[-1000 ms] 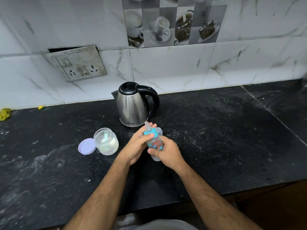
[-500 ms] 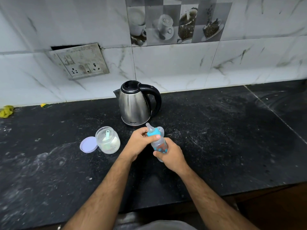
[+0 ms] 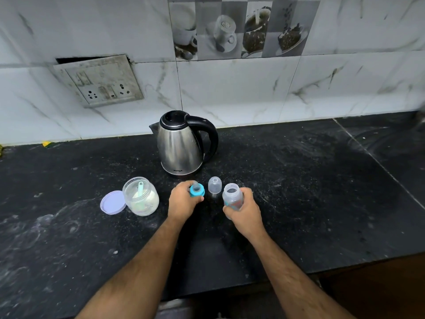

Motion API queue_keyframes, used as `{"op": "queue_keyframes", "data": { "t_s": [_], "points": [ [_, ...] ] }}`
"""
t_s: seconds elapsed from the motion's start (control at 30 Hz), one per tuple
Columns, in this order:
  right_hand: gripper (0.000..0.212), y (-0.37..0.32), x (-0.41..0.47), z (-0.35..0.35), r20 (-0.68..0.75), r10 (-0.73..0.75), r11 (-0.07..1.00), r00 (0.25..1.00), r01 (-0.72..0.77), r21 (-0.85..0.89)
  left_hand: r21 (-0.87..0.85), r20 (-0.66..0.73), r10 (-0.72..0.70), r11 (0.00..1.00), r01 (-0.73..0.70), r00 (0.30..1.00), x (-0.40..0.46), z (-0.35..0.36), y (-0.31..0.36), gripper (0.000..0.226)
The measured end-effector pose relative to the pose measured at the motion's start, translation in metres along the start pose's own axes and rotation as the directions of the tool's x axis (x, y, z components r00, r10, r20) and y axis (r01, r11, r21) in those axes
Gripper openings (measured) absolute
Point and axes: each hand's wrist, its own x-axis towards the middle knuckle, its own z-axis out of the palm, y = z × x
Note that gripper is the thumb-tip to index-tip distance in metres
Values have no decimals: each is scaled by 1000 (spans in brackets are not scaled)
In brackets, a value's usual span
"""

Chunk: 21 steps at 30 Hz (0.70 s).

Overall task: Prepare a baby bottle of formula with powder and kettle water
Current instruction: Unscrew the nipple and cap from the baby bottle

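Fingers of left hand (image 3: 184, 201) curled round teat ring (image 3: 197, 190); right hand (image 3: 243, 209) grips bottle (image 3: 232, 197).

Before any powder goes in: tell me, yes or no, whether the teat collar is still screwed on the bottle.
No: the left hand holds the blue teat collar apart from the open-mouthed bottle.

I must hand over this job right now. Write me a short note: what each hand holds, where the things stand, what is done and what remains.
Left hand: holds the blue nipple ring, off the bottle.
Right hand: grips the open bottle, upright.
Clear cap stands on the counter between the hands.
Kettle behind them, lid shut.
Powder jar to the left, open, scoop inside; its lilac lid beside it.
Done: bottle and jar opened.
Left: add powder, pour water, screw the ring on, mix.
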Motion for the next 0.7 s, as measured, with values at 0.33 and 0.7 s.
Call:
{"op": "queue_keyframes", "data": {
  "t_s": [0.33,0.7],
  "points": [
    [47,9,4,0,28,-43,998,999,42,43,148,40,7,989,-12,999,15,23,-16,54],
    [50,3,3,11,76,-58,996,995,53,78,78,-18,16,997,-15,1000,-8,11,-25,76]
  ]
}}
